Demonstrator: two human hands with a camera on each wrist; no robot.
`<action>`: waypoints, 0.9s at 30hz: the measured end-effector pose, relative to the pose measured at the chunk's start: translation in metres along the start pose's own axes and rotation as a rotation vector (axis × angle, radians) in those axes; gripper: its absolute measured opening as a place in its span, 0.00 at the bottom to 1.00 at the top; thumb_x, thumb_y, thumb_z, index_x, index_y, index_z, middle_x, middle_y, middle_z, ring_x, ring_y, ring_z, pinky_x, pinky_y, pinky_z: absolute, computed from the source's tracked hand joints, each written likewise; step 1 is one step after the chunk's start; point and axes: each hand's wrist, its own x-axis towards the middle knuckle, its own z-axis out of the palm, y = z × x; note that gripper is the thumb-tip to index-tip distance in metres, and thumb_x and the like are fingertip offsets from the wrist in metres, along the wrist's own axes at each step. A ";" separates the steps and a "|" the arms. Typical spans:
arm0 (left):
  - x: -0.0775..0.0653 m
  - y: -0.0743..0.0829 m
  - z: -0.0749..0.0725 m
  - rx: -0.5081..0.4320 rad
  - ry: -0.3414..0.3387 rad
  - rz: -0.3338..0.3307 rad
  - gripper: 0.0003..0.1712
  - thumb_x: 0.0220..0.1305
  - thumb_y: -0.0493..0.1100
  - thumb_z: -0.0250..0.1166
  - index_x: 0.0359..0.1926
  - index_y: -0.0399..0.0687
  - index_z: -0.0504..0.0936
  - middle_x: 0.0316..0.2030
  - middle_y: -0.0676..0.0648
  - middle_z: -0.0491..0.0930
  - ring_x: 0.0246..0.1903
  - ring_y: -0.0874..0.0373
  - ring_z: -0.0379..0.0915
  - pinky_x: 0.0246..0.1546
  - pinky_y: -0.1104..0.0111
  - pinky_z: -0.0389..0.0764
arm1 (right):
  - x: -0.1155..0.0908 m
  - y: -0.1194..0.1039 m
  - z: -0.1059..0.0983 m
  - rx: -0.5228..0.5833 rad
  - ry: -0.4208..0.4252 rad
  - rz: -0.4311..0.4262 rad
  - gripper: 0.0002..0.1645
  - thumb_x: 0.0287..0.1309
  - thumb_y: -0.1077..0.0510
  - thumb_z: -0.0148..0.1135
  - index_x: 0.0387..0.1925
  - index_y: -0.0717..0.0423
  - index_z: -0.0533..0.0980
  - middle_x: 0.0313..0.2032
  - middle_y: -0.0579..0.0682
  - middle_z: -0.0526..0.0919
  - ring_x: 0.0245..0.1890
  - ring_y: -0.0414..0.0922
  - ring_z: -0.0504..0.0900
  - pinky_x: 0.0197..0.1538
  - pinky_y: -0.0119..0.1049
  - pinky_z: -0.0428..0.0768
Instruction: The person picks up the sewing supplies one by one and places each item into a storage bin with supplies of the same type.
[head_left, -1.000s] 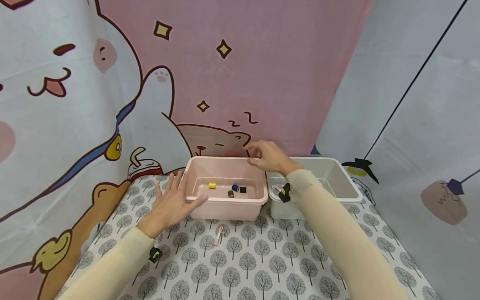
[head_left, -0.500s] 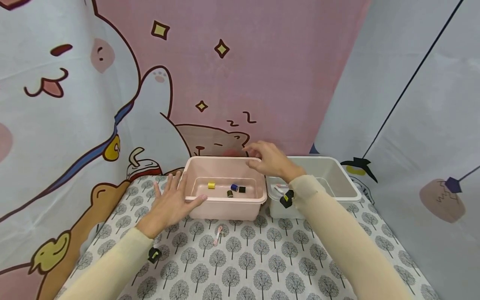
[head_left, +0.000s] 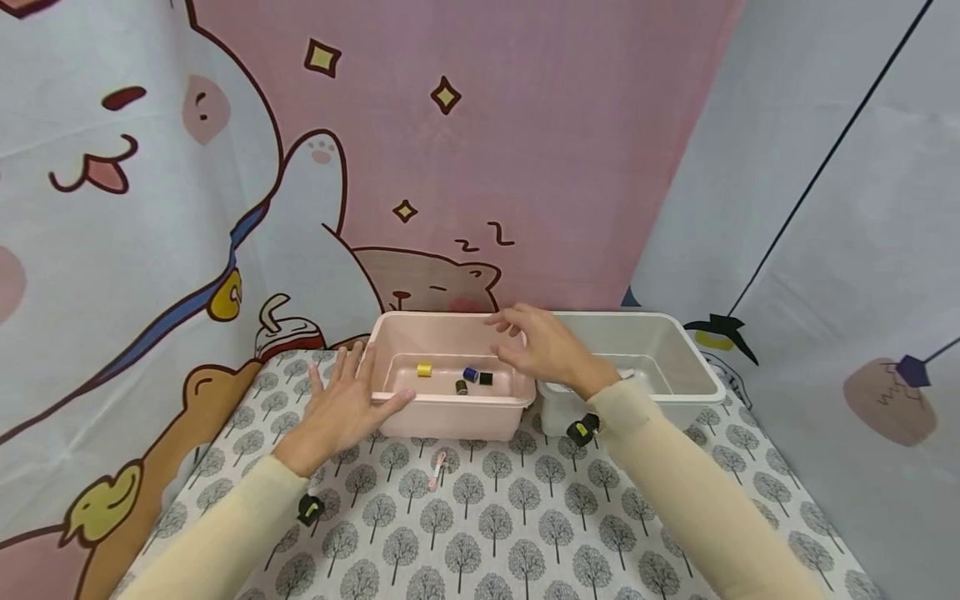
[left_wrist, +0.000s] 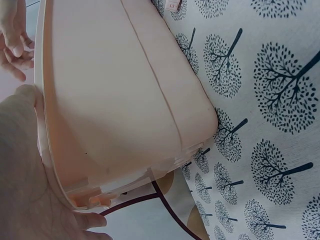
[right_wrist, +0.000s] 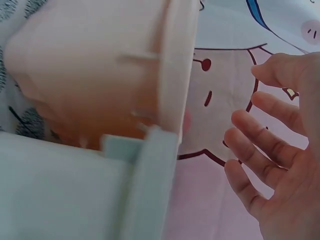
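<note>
My left hand (head_left: 337, 412) rests on the left end of the pink bin (head_left: 450, 421), fingers spread and thumb reaching over the front rim. In the left wrist view the palm lies along that rim. My right hand (head_left: 543, 346) hovers over the bin's right end, fingers loosely bent and apart. Nothing shows between its fingers in the right wrist view. On the bin's floor lie a yellow thread spool (head_left: 424, 370), a blue spool (head_left: 470, 374), a dark green spool (head_left: 461, 387) and a black spool (head_left: 486, 378).
A white bin (head_left: 667, 337) stands against the pink one on the right, partly hidden by my right forearm. A small white item (head_left: 625, 374) shows inside it. A short pink-and-white strip (head_left: 437, 472) lies on the tree-print cloth (head_left: 465, 525) in front. A cartoon curtain (head_left: 555, 167) hangs behind.
My right hand has come down and nearer over the pink bin's right end, its thumb and fingers moving apart. The left hand and the spools stay as they were.
</note>
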 end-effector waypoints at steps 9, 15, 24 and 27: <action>0.001 0.000 0.000 0.004 -0.001 0.000 0.72 0.79 0.89 0.49 0.97 0.41 0.42 0.95 0.30 0.37 0.95 0.25 0.29 0.85 0.18 0.22 | -0.024 -0.010 0.016 0.011 0.022 -0.062 0.26 0.74 0.54 0.78 0.70 0.51 0.87 0.63 0.52 0.93 0.57 0.52 0.92 0.64 0.52 0.92; 0.001 -0.001 0.002 -0.001 0.001 -0.002 0.71 0.79 0.88 0.50 0.97 0.41 0.42 0.95 0.30 0.36 0.95 0.25 0.29 0.85 0.19 0.21 | -0.037 -0.019 0.025 0.012 0.021 -0.057 0.25 0.74 0.53 0.79 0.68 0.49 0.88 0.58 0.49 0.93 0.58 0.51 0.92 0.65 0.54 0.92; 0.001 -0.001 0.002 -0.003 0.002 -0.004 0.72 0.79 0.88 0.49 0.97 0.40 0.42 0.95 0.30 0.37 0.95 0.25 0.30 0.85 0.18 0.21 | -0.052 -0.027 0.035 0.032 0.029 -0.133 0.26 0.75 0.53 0.79 0.71 0.50 0.87 0.62 0.51 0.92 0.60 0.53 0.93 0.67 0.52 0.93; 0.001 -0.001 0.002 -0.005 0.002 -0.002 0.72 0.79 0.88 0.50 0.97 0.40 0.42 0.95 0.30 0.37 0.95 0.25 0.30 0.85 0.18 0.21 | -0.056 -0.028 0.039 0.061 0.037 -0.177 0.26 0.74 0.55 0.80 0.70 0.50 0.87 0.65 0.52 0.91 0.60 0.50 0.93 0.63 0.48 0.94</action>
